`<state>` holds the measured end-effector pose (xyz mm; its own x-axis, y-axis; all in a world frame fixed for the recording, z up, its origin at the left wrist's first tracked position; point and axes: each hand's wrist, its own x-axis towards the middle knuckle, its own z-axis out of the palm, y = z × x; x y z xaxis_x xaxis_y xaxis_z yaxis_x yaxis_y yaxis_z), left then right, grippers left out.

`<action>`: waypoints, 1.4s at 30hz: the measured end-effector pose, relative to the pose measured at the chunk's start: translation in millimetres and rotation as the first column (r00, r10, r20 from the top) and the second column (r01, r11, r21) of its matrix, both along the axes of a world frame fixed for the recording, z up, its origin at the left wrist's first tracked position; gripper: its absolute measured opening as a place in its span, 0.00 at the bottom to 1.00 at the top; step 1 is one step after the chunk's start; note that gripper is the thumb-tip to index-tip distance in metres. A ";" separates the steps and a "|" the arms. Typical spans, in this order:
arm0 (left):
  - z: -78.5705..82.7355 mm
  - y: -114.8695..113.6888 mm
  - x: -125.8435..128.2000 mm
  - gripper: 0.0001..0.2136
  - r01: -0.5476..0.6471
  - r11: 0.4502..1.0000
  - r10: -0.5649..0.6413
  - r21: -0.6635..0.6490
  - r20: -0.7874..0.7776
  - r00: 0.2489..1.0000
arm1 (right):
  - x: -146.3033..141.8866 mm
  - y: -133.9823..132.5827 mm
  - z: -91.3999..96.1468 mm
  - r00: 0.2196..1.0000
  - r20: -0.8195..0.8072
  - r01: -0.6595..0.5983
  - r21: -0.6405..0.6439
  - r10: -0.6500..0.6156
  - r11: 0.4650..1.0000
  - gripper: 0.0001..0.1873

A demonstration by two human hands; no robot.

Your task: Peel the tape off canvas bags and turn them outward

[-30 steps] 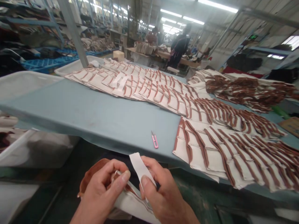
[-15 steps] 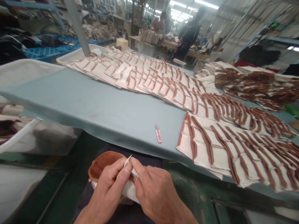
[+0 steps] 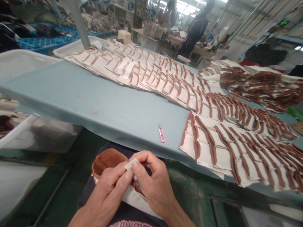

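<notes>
In front of me, the blue-covered bench [image 3: 94, 97] carries pink thread snips [image 3: 162, 135] near my edge; beyond and to their right I see overlapping rows of brown-striped cream fabric pieces [image 3: 205, 146], and farther right a jumbled fabric heap [image 3: 258, 84].

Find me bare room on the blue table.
Widest: the blue table left of the pink snips, between the near edge and long striped fabric rows. Narrower: between the snips and the striped front stack. Crowded: the right side, layered with fabric.

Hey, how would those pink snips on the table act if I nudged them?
The pink snips look slim, so they're probably light. Lying flat, they seem unlikely to roll. The blue tabletop looks fairly smooth, so they may slide.
</notes>
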<state>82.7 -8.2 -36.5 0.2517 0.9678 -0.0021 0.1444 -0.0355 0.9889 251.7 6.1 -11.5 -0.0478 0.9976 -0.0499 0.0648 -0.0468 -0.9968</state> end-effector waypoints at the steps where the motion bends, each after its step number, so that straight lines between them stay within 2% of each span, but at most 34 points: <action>1: -0.8 -3.3 -2.4 0.21 -0.041 0.997 0.043 -0.072 0.022 0.999 | -2.6 -0.8 -7.4 0.998 -0.035 0.060 -0.008 -0.060 0.998 0.15; 4: -1.1 -13.1 -8.9 0.22 -0.123 0.950 0.168 -0.288 0.137 0.976 | -7.5 -4.9 -29.4 0.976 -0.102 0.192 -0.037 -0.195 0.981 0.21; 6: -0.5 -18.1 -11.2 0.25 -0.104 0.916 0.199 -0.388 0.213 0.956 | -10.0 -9.9 -41.4 0.970 -0.127 0.201 -0.067 -0.208 0.977 0.24; 8: -1.1 -21.7 -12.2 0.29 -0.117 0.900 0.228 -0.419 0.223 0.948 | -13.1 -16.6 -51.5 0.972 -0.140 0.177 -0.102 -0.190 0.979 0.26; 12: -9.3 -28.6 -16.3 0.31 -0.164 0.893 0.226 -0.419 0.103 0.969 | -21.6 -28.6 -70.2 0.970 -0.194 0.103 -0.210 -0.145 0.972 0.30; 15: -18.8 -35.7 -23.9 0.27 -0.164 0.857 0.192 -0.488 0.007 0.981 | -27.5 -33.1 -80.9 0.964 -0.238 0.050 -0.279 -0.119 0.959 0.32; 17: -22.8 -39.2 -30.4 0.26 -0.173 0.866 0.169 -0.469 -0.052 0.984 | -27.5 -35.0 -81.7 0.962 -0.252 0.030 -0.289 -0.106 0.957 0.32; 20: -19.9 -37.3 -39.0 0.29 -0.128 0.900 0.093 -0.417 -0.104 0.990 | -18.2 -38.6 -68.7 0.964 -0.262 -0.032 -0.281 -0.044 0.959 0.30; 24: -1.5 -20.1 -43.5 0.30 -0.044 0.931 0.025 -0.363 -0.059 0.998 | 1.7 -41.3 -32.7 0.978 -0.186 -0.143 -0.279 0.093 0.950 0.22; 28: 14.8 -1.0 -39.0 0.27 0.045 0.950 -0.036 -0.310 0.033 0.999 | 12.3 -33.2 3.7 0.993 0.037 -0.104 -0.235 0.116 0.966 0.15; 33: 22.5 9.1 -26.4 0.25 0.133 0.947 -0.089 -0.291 0.159 0.983 | 14.6 -21.6 36.7 0.969 0.226 -0.062 -0.176 0.102 0.982 0.14; 36: 24.4 10.5 -19.8 0.24 0.134 0.949 -0.080 -0.285 0.192 0.978 | 13.4 -21.2 42.9 0.950 0.297 -0.050 -0.170 0.100 0.984 0.14; 42: 26.7 10.5 -16.2 0.23 0.094 0.966 -0.066 -0.239 0.122 0.990 | 9.2 -24.8 34.3 0.937 0.343 -0.018 -0.157 0.072 0.987 0.14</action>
